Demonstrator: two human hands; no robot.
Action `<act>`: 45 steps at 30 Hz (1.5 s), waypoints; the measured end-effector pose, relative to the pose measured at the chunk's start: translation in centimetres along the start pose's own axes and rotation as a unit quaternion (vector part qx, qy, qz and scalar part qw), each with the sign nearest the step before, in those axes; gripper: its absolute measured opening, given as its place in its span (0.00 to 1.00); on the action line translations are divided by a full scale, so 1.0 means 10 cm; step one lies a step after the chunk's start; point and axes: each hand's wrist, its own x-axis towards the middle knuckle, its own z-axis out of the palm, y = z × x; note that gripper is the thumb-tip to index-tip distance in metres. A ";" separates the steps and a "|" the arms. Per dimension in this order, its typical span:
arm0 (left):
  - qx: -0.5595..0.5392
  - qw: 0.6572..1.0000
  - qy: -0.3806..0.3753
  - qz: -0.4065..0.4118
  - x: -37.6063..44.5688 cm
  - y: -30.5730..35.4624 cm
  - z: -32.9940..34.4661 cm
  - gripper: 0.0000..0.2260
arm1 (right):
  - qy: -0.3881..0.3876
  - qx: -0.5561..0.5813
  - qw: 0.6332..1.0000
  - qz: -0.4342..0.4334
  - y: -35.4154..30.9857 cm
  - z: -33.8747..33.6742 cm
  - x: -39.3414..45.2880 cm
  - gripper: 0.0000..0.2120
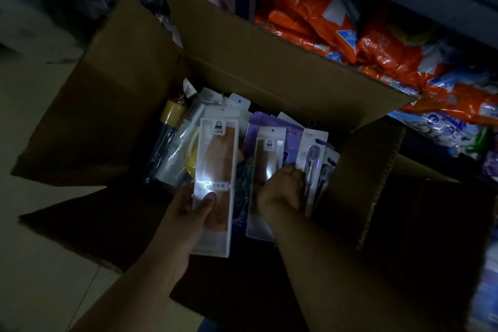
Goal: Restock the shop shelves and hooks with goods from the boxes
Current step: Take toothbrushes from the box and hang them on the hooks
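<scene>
1. The cardboard box [269,62] is plain brown corrugated board, standing open on a pale tiled floor [40,264], with all four flaps folded outward; the fluted edge shows along its right flap.
2. Inside the box lies a loose heap of flat retail packs, most of them glossy clear plastic with white card headers and punched hang holes.
3. The left hand [188,213] grips a long, rectangular comb pack [215,183] over the near left part of the box, thumb pressed on the shiny front, fingers behind; an orange-brown, fine-toothed comb shows through the clear window.
4. A second comb pack [266,170] of the same shape stands nearly upright in the middle of the box, just right of the held one.
5. The right hand [283,186] reaches into the right half of the box, its fingers curled down among the packs at a slim white toothbrush pack [312,167]; whether it actually clamps one I cannot tell.
6. Behind those, toward the far wall of the box, sits a purple glossy pouch [258,127].
7. In the far left corner of the box are crinkled clear bags and a yellow cylindrical cap [172,113].
8. Beyond the box's far flap, a shelf holds soft orange plastic bags [323,16] with blue-and-white labels.
</scene>
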 end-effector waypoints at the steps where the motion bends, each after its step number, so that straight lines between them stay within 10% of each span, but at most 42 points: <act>1: -0.008 1.000 0.001 0.002 0.00 -0.02 -0.01 0.11 | 0.009 -0.004 1.000 0.002 0.00 -0.02 0.02 0.26; 7: -0.009 1.000 -0.007 -0.009 -0.06 -0.02 -0.10 0.10 | -0.109 0.123 0.979 -0.120 0.25 -0.26 -0.01 0.11; 14: -0.015 0.999 -0.034 0.034 -0.24 0.15 -0.07 0.13 | -0.287 0.444 0.841 -0.115 0.50 -0.88 -0.42 0.08; 19: -0.051 0.997 -0.055 0.020 -0.44 0.31 0.13 0.08 | -0.279 0.437 0.844 -0.139 0.29 -0.93 -0.83 0.08; 27: -0.040 0.993 -0.099 0.053 -0.81 0.28 0.02 0.34 | -0.218 0.407 0.869 -0.180 0.24 -1.04 -1.25 0.06; 38: -0.128 0.978 -0.124 0.111 -1.58 0.93 -0.01 0.44 | -0.206 0.459 0.843 -0.191 -0.04 -2.16 -1.66 0.33; 45: -0.138 0.973 -0.149 0.114 -2.06 1.24 0.00 0.39 | -0.216 0.502 0.818 -0.177 -0.14 -2.94 -1.97 0.11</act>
